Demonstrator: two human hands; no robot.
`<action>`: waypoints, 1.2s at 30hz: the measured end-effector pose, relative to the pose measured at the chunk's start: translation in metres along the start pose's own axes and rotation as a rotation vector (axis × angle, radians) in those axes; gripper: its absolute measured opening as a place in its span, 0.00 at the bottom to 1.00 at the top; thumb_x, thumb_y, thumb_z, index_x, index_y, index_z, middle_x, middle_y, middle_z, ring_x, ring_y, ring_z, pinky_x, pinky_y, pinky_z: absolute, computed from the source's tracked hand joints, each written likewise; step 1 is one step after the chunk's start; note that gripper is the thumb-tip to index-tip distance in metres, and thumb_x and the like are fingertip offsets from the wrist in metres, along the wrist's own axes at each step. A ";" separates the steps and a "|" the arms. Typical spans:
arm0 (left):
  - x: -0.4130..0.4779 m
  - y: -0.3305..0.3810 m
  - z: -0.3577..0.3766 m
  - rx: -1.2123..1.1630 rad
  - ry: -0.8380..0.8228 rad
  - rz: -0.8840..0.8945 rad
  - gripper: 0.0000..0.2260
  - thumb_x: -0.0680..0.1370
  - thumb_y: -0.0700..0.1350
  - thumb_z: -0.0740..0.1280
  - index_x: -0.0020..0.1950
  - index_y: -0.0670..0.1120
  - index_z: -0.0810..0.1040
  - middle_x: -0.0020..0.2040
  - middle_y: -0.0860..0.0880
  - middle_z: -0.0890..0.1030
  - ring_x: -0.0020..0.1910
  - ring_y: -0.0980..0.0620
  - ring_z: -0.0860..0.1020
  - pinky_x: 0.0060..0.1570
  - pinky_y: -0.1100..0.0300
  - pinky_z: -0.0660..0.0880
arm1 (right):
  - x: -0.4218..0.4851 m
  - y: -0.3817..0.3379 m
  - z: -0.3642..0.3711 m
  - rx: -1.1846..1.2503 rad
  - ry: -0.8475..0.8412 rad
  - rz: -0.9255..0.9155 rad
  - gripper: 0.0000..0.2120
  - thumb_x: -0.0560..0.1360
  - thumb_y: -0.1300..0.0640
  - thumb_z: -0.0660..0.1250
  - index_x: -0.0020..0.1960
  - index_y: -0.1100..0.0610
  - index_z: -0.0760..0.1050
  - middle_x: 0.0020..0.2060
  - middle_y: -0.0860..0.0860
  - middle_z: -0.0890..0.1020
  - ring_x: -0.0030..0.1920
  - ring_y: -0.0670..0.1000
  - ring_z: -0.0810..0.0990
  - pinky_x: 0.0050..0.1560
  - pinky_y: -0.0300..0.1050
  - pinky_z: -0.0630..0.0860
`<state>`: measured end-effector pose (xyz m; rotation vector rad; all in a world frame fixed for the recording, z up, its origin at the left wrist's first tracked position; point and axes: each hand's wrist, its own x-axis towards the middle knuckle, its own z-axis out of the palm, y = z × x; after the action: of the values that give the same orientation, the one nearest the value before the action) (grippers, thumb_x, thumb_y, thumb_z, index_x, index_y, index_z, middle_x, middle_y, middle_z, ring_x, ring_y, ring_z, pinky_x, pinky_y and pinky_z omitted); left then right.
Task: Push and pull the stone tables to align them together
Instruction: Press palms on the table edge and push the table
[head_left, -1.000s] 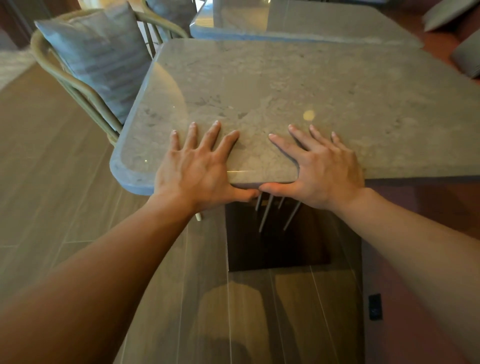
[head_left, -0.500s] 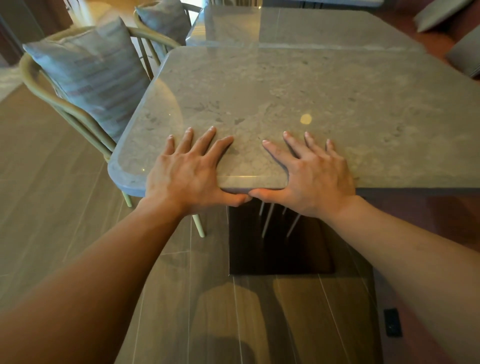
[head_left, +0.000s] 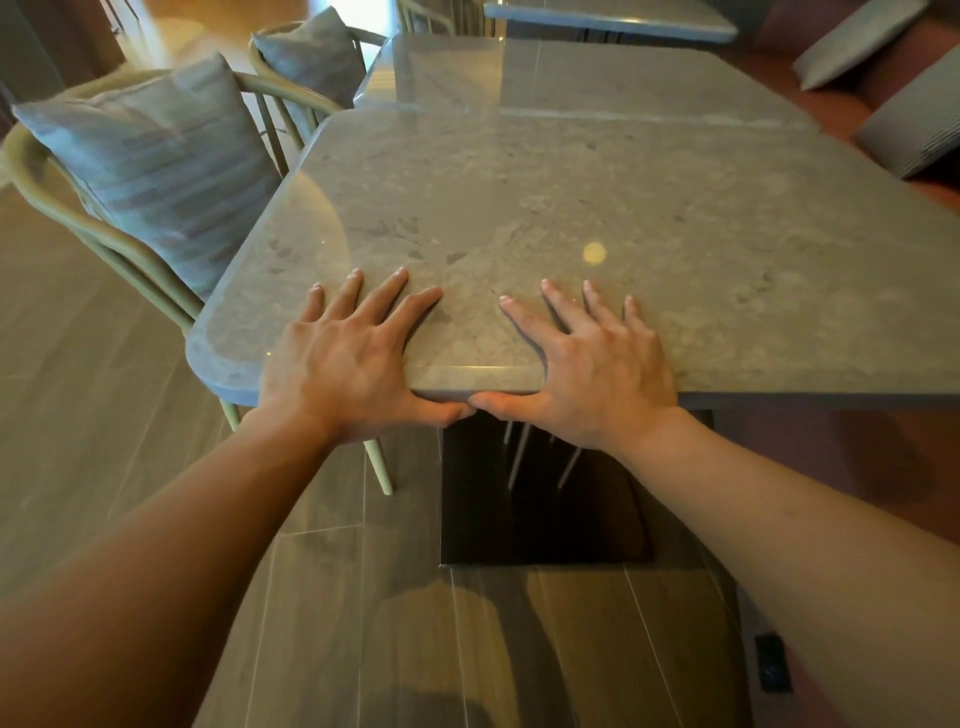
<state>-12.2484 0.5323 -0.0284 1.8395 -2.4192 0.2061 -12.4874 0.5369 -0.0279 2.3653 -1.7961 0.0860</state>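
Grip spread flat, left hand (head_left: 343, 371) and right hand (head_left: 602, 371) have pushed the near stone table (head_left: 571, 197) up to the far table (head_left: 649, 83), apparently closing their gap.

My left grip (head_left: 343, 364) and right grip (head_left: 597, 364) have pushed the near stone tabletop (head_left: 571, 208) ahead toward the far tabletop (head_left: 623, 78); my thumbs (head_left: 441, 410) now touch.

We lose the near grey stone table (head_left: 571, 208) past the right edge, and its top hides the far part of the dark square base (head_left: 545, 525) beneath. Whether it touches the far grey stone table (head_left: 649, 83) we cannot tell. The small dark object (head_left: 773, 662) at near right is too small to name.
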 end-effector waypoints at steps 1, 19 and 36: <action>-0.001 0.000 0.001 0.002 0.004 -0.001 0.61 0.56 0.91 0.36 0.85 0.63 0.49 0.88 0.51 0.56 0.86 0.39 0.56 0.82 0.36 0.56 | -0.001 0.001 0.000 0.009 -0.009 -0.002 0.56 0.63 0.12 0.37 0.84 0.39 0.53 0.84 0.55 0.63 0.82 0.67 0.61 0.78 0.74 0.58; 0.048 0.199 -0.018 -0.247 -0.093 0.286 0.42 0.70 0.80 0.47 0.82 0.67 0.59 0.87 0.54 0.58 0.86 0.38 0.56 0.81 0.32 0.52 | -0.091 0.228 -0.012 0.130 -0.064 0.204 0.53 0.64 0.12 0.38 0.82 0.35 0.58 0.82 0.51 0.65 0.82 0.59 0.63 0.79 0.64 0.62; 0.133 0.344 -0.011 -0.196 -0.142 0.351 0.50 0.63 0.83 0.51 0.84 0.65 0.52 0.87 0.51 0.55 0.86 0.39 0.52 0.80 0.30 0.51 | -0.096 0.325 0.022 0.172 0.145 0.195 0.44 0.71 0.20 0.47 0.79 0.40 0.69 0.79 0.48 0.72 0.80 0.60 0.68 0.78 0.67 0.62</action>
<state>-12.6157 0.4980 -0.0135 1.3853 -2.7320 -0.1396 -12.8267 0.5397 -0.0312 2.2172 -2.0136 0.4417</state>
